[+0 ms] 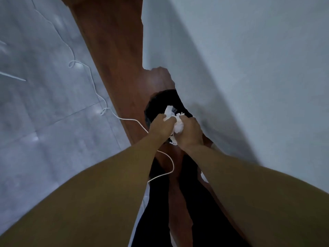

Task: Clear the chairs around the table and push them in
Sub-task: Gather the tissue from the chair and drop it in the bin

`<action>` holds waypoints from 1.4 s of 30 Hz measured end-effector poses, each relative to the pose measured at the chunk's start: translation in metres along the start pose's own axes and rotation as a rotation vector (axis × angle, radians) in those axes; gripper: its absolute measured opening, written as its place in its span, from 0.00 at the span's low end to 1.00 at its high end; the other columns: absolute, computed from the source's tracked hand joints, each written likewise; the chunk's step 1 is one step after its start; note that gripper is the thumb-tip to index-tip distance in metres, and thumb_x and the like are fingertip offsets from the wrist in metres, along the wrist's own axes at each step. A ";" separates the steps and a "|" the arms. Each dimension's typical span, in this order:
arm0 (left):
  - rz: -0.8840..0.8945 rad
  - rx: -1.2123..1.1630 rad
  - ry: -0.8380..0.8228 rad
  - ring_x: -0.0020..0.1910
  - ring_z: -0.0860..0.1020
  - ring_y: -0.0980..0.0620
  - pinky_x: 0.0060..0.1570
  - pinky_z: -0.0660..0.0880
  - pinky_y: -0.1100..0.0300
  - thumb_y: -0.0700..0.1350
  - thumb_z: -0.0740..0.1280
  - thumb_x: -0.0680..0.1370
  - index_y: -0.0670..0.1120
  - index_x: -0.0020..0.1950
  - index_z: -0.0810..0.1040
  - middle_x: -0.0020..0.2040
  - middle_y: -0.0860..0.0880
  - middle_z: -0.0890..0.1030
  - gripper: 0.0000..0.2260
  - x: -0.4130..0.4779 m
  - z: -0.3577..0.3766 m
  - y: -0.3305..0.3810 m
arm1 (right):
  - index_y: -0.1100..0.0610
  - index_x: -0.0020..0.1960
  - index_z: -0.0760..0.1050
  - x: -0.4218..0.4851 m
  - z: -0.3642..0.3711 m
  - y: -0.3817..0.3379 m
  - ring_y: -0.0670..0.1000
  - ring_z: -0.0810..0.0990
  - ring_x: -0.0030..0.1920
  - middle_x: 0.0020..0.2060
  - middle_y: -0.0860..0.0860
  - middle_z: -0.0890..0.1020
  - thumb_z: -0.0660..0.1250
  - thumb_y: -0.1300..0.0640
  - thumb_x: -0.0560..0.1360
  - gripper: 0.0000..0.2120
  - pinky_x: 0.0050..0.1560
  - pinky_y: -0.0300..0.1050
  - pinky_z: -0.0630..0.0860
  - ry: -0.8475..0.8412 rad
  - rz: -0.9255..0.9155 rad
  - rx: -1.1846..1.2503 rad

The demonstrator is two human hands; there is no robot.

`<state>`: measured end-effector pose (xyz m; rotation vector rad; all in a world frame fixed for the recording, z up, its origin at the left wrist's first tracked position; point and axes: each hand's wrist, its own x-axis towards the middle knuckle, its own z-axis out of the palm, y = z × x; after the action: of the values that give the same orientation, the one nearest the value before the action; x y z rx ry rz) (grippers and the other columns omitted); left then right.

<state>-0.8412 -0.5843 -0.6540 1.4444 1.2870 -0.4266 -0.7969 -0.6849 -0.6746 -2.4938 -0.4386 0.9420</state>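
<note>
Both my hands hold a wad of crumpled white paper (176,122) directly over a round black bin (160,104) that stands on a brown wooden strip beside the wall. My left hand (160,127) grips the wad's left side and my right hand (189,132) grips its right side. Part of the paper sticks up above my fingers and a bit hangs below my right hand. No chair or table is in view.
A pale grey wall (240,68) fills the right side. Grey floor tiles (44,104) lie to the left. A thin white cable (99,97) snakes over the tiles and the brown wooden strip (115,50) toward my legs in dark trousers (201,211).
</note>
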 end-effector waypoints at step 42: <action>0.503 0.567 0.101 0.63 0.75 0.45 0.64 0.70 0.53 0.49 0.53 0.83 0.44 0.68 0.74 0.64 0.45 0.77 0.20 -0.137 -0.104 0.123 | 0.56 0.71 0.72 -0.056 -0.148 -0.123 0.55 0.78 0.61 0.63 0.55 0.79 0.67 0.59 0.78 0.21 0.58 0.44 0.72 0.008 -0.211 0.045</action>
<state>-0.8215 -0.5350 -0.4492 2.2185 0.8562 -0.3943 -0.7534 -0.6465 -0.4828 -2.3546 -0.6567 0.8482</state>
